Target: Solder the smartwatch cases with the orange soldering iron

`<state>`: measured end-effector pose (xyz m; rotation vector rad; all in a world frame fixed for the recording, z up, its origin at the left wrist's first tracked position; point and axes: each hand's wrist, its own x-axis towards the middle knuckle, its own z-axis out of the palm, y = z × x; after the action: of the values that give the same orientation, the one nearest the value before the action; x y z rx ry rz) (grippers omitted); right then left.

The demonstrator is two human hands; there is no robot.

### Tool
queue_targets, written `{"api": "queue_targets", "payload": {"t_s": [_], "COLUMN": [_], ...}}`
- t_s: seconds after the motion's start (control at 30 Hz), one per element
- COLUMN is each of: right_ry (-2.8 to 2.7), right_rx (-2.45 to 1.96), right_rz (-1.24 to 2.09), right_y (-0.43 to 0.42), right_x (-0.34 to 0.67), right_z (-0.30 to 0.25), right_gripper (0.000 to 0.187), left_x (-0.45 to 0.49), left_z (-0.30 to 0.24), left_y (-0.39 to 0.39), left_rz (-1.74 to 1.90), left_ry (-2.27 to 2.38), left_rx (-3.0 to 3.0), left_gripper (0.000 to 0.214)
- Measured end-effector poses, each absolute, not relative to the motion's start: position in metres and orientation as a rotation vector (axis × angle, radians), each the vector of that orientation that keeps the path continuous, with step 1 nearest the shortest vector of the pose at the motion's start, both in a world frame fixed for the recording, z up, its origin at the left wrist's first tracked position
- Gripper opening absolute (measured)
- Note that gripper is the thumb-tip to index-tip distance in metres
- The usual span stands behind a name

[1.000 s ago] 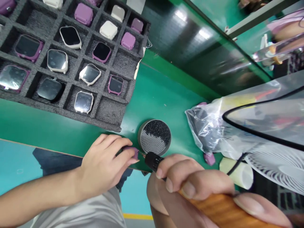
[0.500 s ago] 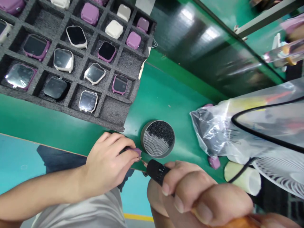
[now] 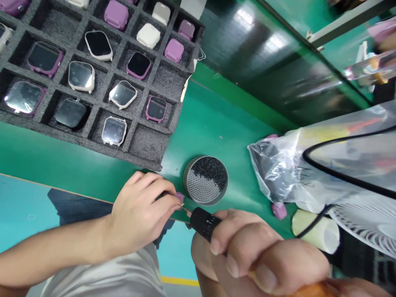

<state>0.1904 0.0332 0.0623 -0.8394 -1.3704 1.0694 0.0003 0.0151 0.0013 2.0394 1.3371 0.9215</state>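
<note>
My left hand (image 3: 140, 214) is closed around a small purple watch case (image 3: 178, 197) at the front edge of the green bench, and only a corner of the case shows past my fingers. My right hand (image 3: 262, 258) grips a screwdriver (image 3: 204, 223) with a black knurled collar and an orange handle. Its thin tip touches the purple case. A round grey tin of tiny screws (image 3: 206, 180) stands just behind the case.
A black foam tray (image 3: 148, 144) at the upper left holds several purple, white and black watch bodies in its cells. A crumpled clear plastic bag (image 3: 278, 173), a black cable, a white fan grille (image 3: 368, 222), a pale roll (image 3: 315, 231) and a loose purple part (image 3: 279, 210) lie on the right.
The view shifted slightly. My right hand slid back along the screwdriver, so less of the orange handle shows. The tip stays at the purple case in my left hand.
</note>
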Motion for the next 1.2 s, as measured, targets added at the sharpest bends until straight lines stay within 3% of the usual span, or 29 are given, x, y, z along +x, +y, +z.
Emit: {"api": "queue_targets", "payload": {"t_s": [0.1, 0.23, 0.37, 0.6, 1.2], "right_ry": [-1.296, -1.288, -1.334, -1.384, -1.534], "right_rx": [-0.757, -0.881, -0.822, -0.912, -0.917], "right_rz": [0.975, 0.954, 0.859, 1.015, 1.223], "right_y": [0.034, 0.03, 0.034, 0.026, 0.036], "right_x": [0.186, 0.178, 0.181, 0.219, 0.231], "right_z": [0.065, 0.069, 0.065, 0.049, 0.052], "right_gripper": [0.025, 0.03, 0.02, 0.032, 0.027], "left_x": [0.001, 0.001, -0.002, -0.007, -0.007], "left_z": [0.001, 0.002, 0.002, -0.003, -0.004], "left_y": [0.015, 0.015, 0.013, 0.011, 0.013], "left_rz": [0.924, 0.921, 0.909, 0.878, 0.82], "left_ry": [1.339, 1.337, 1.298, 1.213, 1.205], "left_rx": [2.042, 2.054, 2.069, 2.225, 2.246], "left_gripper": [0.011, 0.013, 0.012, 0.02, 0.022]}}
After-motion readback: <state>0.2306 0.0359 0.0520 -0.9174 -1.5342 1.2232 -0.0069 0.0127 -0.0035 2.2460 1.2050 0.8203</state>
